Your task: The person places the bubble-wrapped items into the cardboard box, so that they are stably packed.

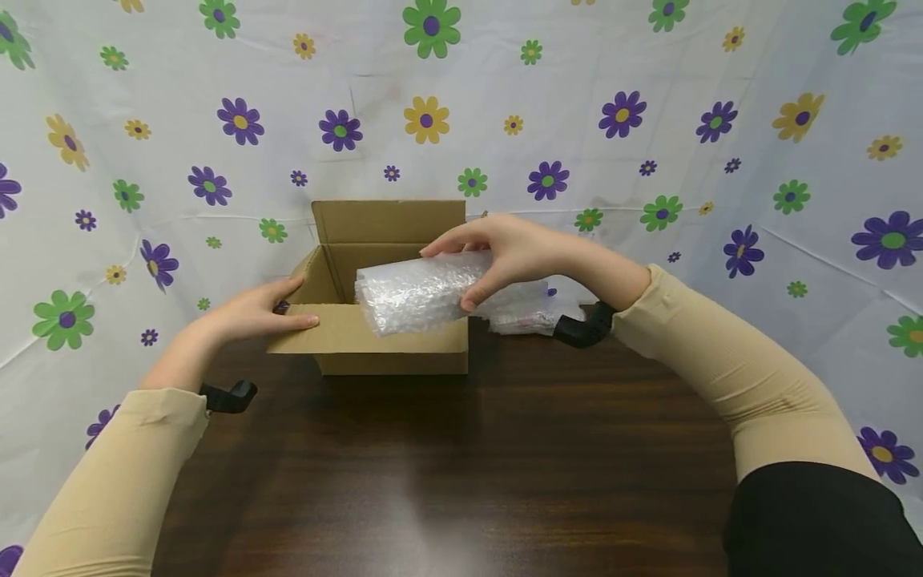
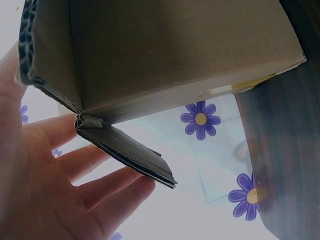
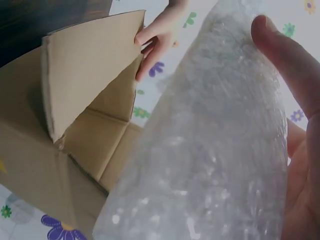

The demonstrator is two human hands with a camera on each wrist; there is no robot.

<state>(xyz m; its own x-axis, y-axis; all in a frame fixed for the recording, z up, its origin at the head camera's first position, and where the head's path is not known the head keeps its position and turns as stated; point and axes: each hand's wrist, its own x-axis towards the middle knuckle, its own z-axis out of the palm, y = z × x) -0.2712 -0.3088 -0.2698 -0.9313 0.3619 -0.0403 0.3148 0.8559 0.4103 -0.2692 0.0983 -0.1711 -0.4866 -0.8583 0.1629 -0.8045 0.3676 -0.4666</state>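
Observation:
An open cardboard box [image 1: 392,365] stands on the table, its front flap [image 1: 332,328] folded outward. At its left front corner my left hand [image 1: 248,312] lays the thumb on the front flap. In the left wrist view its straight, spread fingers [image 2: 80,190] touch a side flap [image 2: 130,150] from outside. My right hand [image 1: 515,252] grips a bubble-wrapped bundle [image 1: 411,296] above the box opening, thumb on the near side. The bundle [image 3: 200,140] is roughly cylindrical in the right wrist view; what is inside it cannot be made out.
More clear plastic or bubble wrap [image 1: 530,312] lies on the table to the right of the box, partly hidden by my right hand. A white flowered cloth [image 1: 461,88] hangs behind and at the sides. The dark wooden table [image 1: 505,457] extends in front.

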